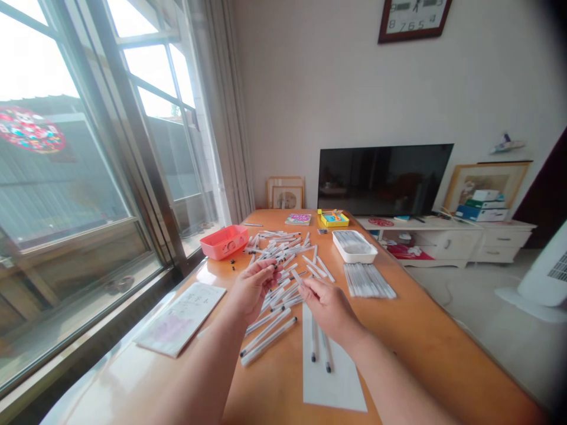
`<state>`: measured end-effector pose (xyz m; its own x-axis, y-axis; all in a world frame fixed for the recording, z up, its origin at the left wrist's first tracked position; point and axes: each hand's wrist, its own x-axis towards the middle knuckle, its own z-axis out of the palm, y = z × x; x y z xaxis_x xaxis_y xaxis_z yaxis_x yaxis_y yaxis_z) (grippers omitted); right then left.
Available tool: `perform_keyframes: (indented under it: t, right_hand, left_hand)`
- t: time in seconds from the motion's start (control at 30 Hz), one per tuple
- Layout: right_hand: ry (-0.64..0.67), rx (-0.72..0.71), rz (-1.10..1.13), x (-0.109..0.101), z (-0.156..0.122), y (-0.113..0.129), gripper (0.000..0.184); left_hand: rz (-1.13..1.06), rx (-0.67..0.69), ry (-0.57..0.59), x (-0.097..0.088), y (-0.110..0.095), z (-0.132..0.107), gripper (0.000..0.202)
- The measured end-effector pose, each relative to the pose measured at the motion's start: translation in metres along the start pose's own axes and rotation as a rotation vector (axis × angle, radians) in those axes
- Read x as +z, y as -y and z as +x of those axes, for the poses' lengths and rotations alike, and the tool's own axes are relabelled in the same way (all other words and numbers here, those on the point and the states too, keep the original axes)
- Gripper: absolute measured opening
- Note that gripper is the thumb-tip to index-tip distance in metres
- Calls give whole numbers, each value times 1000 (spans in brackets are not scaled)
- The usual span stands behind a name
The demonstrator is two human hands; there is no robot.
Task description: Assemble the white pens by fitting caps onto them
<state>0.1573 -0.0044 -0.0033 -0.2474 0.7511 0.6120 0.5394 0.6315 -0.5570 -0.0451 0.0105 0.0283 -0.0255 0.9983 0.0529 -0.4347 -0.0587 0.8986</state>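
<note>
My left hand (254, 287) is closed in a pinch, with a small black pen part (275, 266) at its fingertips. Facing it, my right hand (326, 304) grips a whitish pen barrel (296, 276) between thumb and fingers. Beneath and beyond both hands spreads a loose pile of pens (270, 336), pale barrels with black ends. Under my right hand and wrist lies a white sheet of paper (339, 386), with two pens (328, 354) on it. Tiny black pieces (233, 263) lie near the red basket. How the part and barrel meet is too small to make out.
At the left stand a red plastic basket (212, 243) and a worn booklet (166, 330). To the right, a white tray (365, 258) holds thin tubes beside a row of pen refills (370, 280). A yellow box (335, 223) sits at the table's far end.
</note>
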Motion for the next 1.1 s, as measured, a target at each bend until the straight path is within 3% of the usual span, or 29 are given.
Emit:
perform_keyframes:
  t: [0.27, 0.73, 1.1]
  right_hand:
    - [112, -26, -54, 4, -1, 6, 27]
    - [159, 8, -94, 10, -2, 0, 27]
    - [166, 3, -142, 11, -3, 1, 27]
  left_hand:
    - [-4, -43, 95, -14, 21, 0, 28]
    - [154, -23, 145, -11, 19, -4, 30]
    - [248, 14, 107, -6, 18, -5, 28]
